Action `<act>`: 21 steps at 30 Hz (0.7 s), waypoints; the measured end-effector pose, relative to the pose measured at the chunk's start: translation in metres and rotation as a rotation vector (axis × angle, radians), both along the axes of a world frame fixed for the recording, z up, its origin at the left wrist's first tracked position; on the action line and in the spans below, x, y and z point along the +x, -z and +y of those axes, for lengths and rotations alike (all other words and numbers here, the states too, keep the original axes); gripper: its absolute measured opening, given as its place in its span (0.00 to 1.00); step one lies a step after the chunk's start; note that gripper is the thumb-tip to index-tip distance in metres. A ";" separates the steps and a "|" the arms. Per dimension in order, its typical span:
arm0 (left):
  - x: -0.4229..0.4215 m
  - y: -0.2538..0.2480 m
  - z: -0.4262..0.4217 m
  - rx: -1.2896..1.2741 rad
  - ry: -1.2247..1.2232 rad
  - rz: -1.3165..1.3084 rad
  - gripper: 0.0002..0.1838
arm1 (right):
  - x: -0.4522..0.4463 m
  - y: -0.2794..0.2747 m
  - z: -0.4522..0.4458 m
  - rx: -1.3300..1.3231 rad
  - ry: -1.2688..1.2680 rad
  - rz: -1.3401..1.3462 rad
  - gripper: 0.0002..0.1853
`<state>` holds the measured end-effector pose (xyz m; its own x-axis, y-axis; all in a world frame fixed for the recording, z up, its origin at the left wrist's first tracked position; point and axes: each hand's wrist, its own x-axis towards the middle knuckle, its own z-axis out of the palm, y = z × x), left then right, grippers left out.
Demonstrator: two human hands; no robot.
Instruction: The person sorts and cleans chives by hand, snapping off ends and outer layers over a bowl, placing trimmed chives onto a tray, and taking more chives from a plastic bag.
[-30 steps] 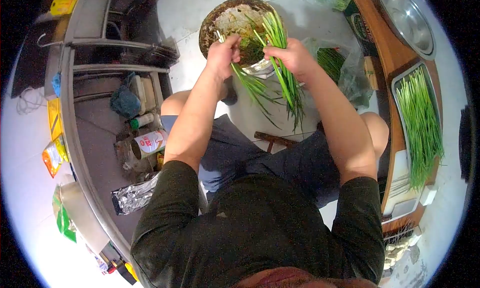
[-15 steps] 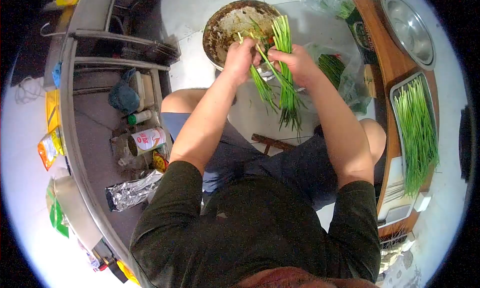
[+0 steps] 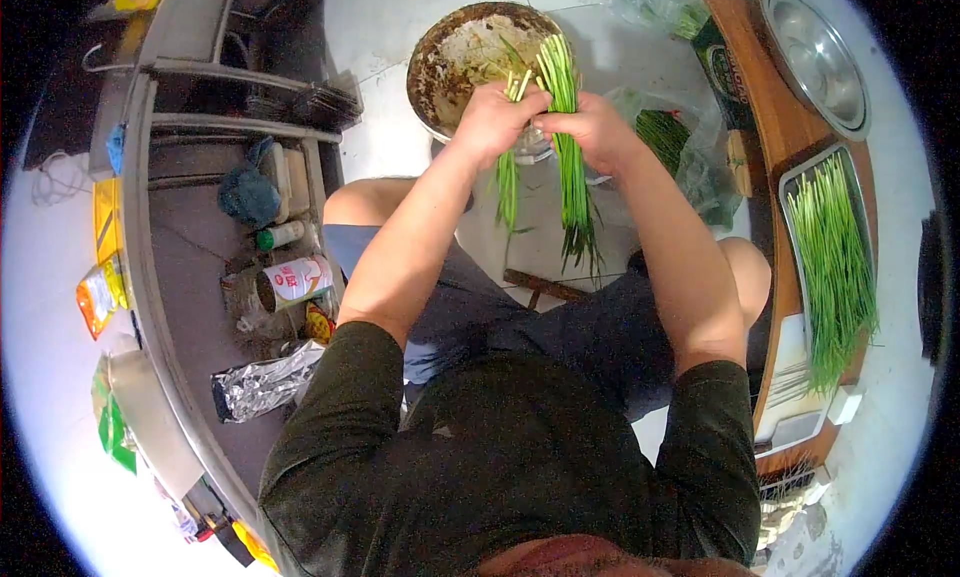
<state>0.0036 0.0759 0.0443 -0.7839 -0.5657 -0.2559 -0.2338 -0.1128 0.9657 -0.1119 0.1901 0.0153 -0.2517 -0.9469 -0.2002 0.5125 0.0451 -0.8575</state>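
Note:
My right hand (image 3: 592, 134) is closed around a thick bunch of garlic chives (image 3: 573, 192), pale cut ends up and dark green tips hanging down. A thinner bunch of chives (image 3: 508, 190) is gripped in my left hand (image 3: 490, 125), its tips also hanging. The two hands are close together, thumbs nearly meeting between the bunches. Just beyond them sits a round, rust-stained basin (image 3: 436, 74) with scraps of green inside; my hands partly hide its near side.
On the right, a wooden bench (image 3: 765, 127) holds a steel bowl (image 3: 800, 47) and a tray (image 3: 788, 192) of laid-out chives. A plastic bag (image 3: 712, 167) with more greens lies beside my right forearm. Left is a shelf (image 3: 185, 287) with a can (image 3: 297, 282) and foil (image 3: 262, 385).
My left hand has moved right, closer to my right hand. The thin bunch hangs straighter, and the stalks that crossed between the hands now lie within the bunches.

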 end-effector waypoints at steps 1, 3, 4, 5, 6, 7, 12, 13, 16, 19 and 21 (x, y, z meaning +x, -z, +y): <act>0.000 0.000 -0.003 0.039 0.013 -0.002 0.07 | 0.000 0.000 0.000 0.016 0.005 -0.025 0.10; 0.000 -0.002 -0.004 0.082 -0.020 0.021 0.06 | -0.001 0.001 0.000 0.049 0.016 -0.075 0.13; 0.000 -0.004 -0.004 0.104 -0.036 0.032 0.06 | -0.002 0.004 0.000 0.062 0.061 -0.088 0.13; 0.002 -0.004 -0.008 0.051 -0.055 0.001 0.06 | -0.004 0.008 0.000 0.074 0.106 -0.102 0.13; 0.004 -0.005 -0.011 0.059 -0.058 -0.004 0.06 | -0.005 0.008 0.000 0.086 0.150 -0.116 0.13; 0.006 -0.006 -0.014 0.067 -0.062 -0.008 0.06 | -0.005 0.007 0.000 0.088 0.163 -0.125 0.12; 0.009 -0.012 -0.023 0.024 -0.094 0.004 0.08 | -0.009 0.010 -0.005 0.130 0.215 0.054 0.09; 0.008 -0.013 -0.024 0.030 -0.095 0.011 0.08 | -0.008 0.009 -0.005 0.117 0.195 0.107 0.09; 0.008 -0.013 -0.023 0.051 -0.096 0.029 0.08 | -0.004 0.008 -0.004 0.076 0.155 0.238 0.08; 0.005 -0.009 -0.020 0.102 -0.095 0.037 0.07 | 0.000 0.011 -0.005 0.046 0.175 0.283 0.07; 0.005 -0.005 -0.021 0.065 -0.074 0.012 0.07 | 0.001 0.008 -0.004 0.051 0.215 0.266 0.07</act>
